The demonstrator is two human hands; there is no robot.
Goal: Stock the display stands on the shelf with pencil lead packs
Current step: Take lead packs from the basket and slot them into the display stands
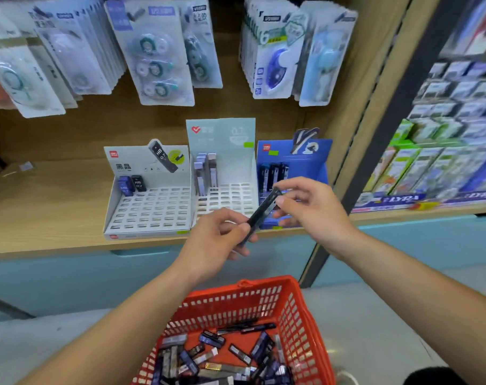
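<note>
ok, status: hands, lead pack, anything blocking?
Left hand and right hand both pinch one dark lead pack, in front of the blue stand. Left white stand, middle stand mostly unfilled. Red basket below holds more. Nothing blocking.

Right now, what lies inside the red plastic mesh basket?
Inside the red plastic mesh basket lie many loose pencil lead packs, black, blue and grey. Those under the pile are covered.

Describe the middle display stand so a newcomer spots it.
On the wooden shelf, three stands sit side by side. The middle display stand has the tallest back card, pale green with a red heart logo, flanked by a white stand and a blue stand.
</note>
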